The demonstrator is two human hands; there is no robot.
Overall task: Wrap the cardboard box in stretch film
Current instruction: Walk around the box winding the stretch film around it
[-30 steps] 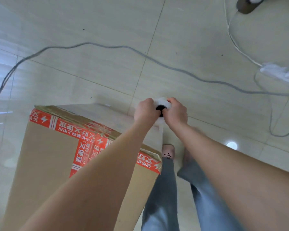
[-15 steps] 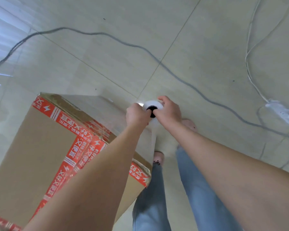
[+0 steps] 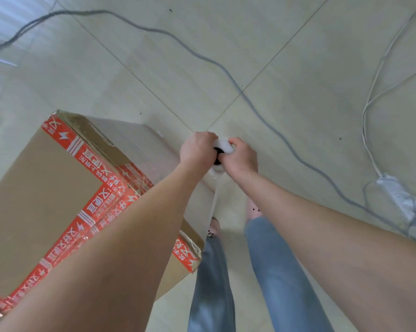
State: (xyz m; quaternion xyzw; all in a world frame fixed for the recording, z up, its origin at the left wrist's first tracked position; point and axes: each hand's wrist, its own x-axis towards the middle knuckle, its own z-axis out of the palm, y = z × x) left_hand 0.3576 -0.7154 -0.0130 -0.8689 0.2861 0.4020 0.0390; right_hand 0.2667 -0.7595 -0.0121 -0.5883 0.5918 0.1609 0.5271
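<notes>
A large cardboard box (image 3: 41,188) sealed with red printed tape stands on the tiled floor at the lower left. My left hand (image 3: 196,149) and my right hand (image 3: 241,156) are clasped together on the top end of a stretch film roll (image 3: 222,146), white with a dark core, held upright just past the box's right corner. A clear sheet of film (image 3: 213,204) hangs from the roll alongside the box's right face. My forearms hide part of the box's top and its near corner.
A grey cable (image 3: 250,99) snakes across the floor from upper left to right. White cords (image 3: 374,92) lead to a power strip (image 3: 403,197) at the right. My legs in blue jeans (image 3: 269,271) and my feet stand right of the box.
The view has swung leftwards around the box, so the box looks bigger and shows more of its top. Both hands keep their hold on the roll, now further right of the box corner.
</notes>
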